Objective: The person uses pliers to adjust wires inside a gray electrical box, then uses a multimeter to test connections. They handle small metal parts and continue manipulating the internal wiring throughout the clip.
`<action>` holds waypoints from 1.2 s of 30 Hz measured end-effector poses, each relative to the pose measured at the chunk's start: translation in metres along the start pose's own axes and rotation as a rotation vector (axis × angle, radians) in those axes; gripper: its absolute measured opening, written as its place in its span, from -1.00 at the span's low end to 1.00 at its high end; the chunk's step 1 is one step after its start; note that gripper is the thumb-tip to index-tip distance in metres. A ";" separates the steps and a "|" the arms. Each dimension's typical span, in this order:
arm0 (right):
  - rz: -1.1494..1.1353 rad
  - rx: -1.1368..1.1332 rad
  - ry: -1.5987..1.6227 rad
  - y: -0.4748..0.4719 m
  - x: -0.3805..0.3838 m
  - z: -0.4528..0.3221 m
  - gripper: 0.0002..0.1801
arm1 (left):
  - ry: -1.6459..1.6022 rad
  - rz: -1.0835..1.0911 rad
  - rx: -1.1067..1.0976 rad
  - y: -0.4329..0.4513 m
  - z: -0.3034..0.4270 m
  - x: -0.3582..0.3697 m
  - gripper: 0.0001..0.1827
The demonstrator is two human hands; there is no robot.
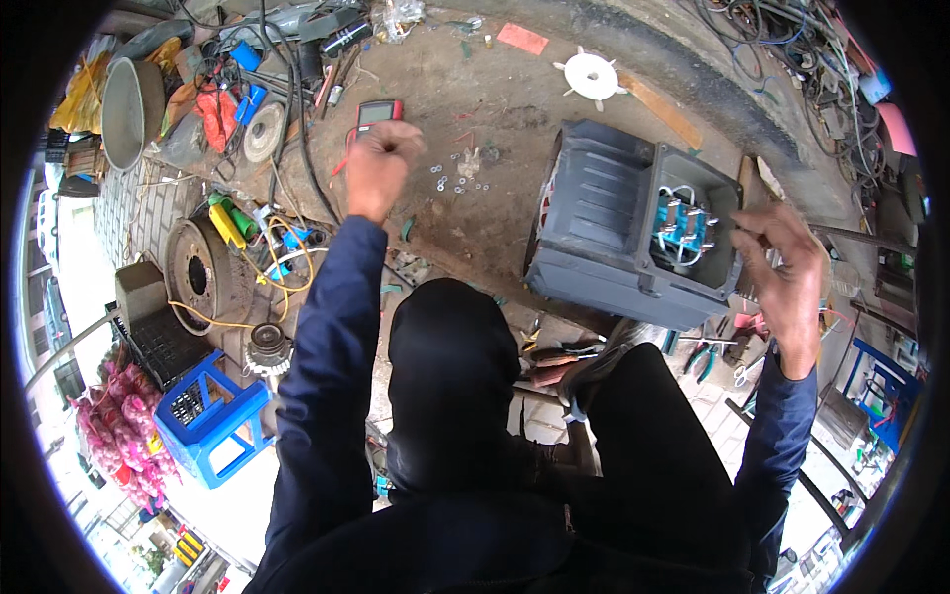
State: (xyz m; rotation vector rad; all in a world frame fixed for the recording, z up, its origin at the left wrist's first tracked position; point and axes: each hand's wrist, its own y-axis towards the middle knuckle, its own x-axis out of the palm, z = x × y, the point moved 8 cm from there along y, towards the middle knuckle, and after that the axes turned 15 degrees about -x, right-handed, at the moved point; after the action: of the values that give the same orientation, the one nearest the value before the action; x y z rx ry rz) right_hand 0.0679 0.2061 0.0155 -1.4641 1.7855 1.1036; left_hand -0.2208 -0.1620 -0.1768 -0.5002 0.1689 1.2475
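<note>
Over the dirty ground, my left hand is curled in front of a red multimeter and covers its lower part. Whether those fingers hold anything is hidden. My right hand is beside the terminal box of a grey electric motor, thumb and fingers apart, with nothing visible between them. Inside the lidless box sits a blue terminal block with metal links and white wires. Several small nuts or washers lie between my left hand and the motor. A white plastic fan rests beyond the motor.
A wooden strip and a reddish flat piece lie at the far side. Pliers and scissors are near my right forearm. Black cables, a wheel rim and a blue stool stand left.
</note>
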 end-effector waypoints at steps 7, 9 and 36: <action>0.029 0.070 -0.007 -0.016 -0.004 0.013 -0.89 | 0.438 0.046 0.084 0.049 -0.081 0.052 -0.84; 0.022 0.054 0.004 -0.018 -0.002 0.017 -0.89 | 0.609 0.015 0.067 0.057 -0.087 0.065 -0.79; 0.073 0.168 0.125 -0.038 0.003 0.035 -0.91 | 0.864 -0.154 0.162 0.031 -0.116 0.099 -0.86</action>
State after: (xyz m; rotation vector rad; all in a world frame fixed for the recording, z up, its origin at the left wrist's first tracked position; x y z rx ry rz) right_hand 0.1017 0.2321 -0.0135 -1.4028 1.9808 0.8893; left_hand -0.2016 -0.1217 -0.3255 -0.8687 0.9328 0.7915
